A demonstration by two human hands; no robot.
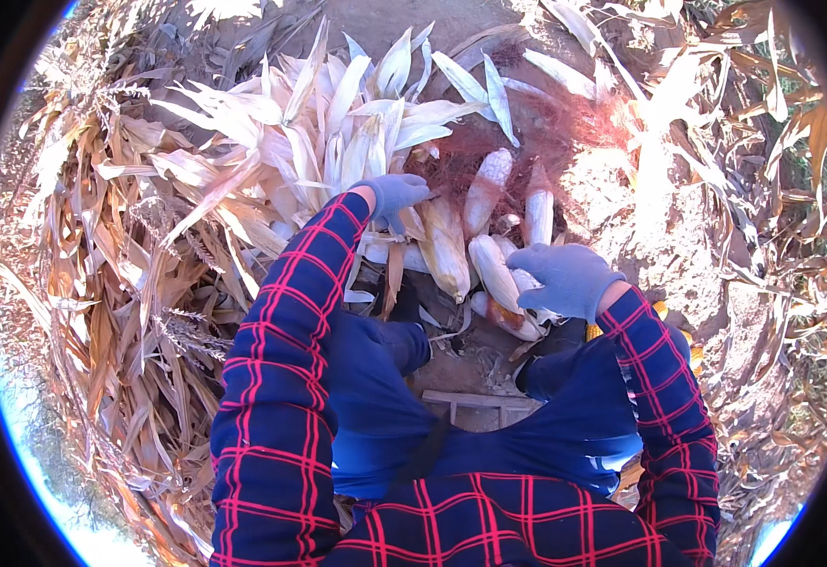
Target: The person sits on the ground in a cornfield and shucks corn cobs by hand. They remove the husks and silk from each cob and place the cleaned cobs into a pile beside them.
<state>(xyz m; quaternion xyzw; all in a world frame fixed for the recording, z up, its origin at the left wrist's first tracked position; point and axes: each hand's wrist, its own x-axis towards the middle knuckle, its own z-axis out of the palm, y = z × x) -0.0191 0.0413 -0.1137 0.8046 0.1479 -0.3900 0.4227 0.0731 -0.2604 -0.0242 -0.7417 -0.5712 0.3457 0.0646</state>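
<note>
Dry corn stalks and leaves point(120, 312) lie in a great heap along your left, the largest thing around you; your red-and-navy plaid shirt point(517, 524) fills the lower middle, its sleeves reaching forward; your blue trousers point(376, 378) spread to either side below your hands. Ahead and to the left, a pile of pale husks point(338, 118) fans out in sunlight; right of it, reddish corn silk point(565, 123) lies tangled over the bare soil; a wooden frame point(480, 401) shows between your legs.

Your left hand point(397, 196), in a grey glove, is at the near edge of the husks, by the upper end of a tan, husk-covered ear point(446, 248); you cannot tell from here whether its fingers are pinching anything; your right hand point(572, 281), gloved alike, has thumb and fingers apart, just beside a pale ear point(493, 269); whether it grips one beneath cannot be told. Two more ears stand out beyond, a whitish one point(487, 194) and a slim one point(538, 213); smallest, yellow kernels point(593, 331) peek out below your right wrist.
</note>
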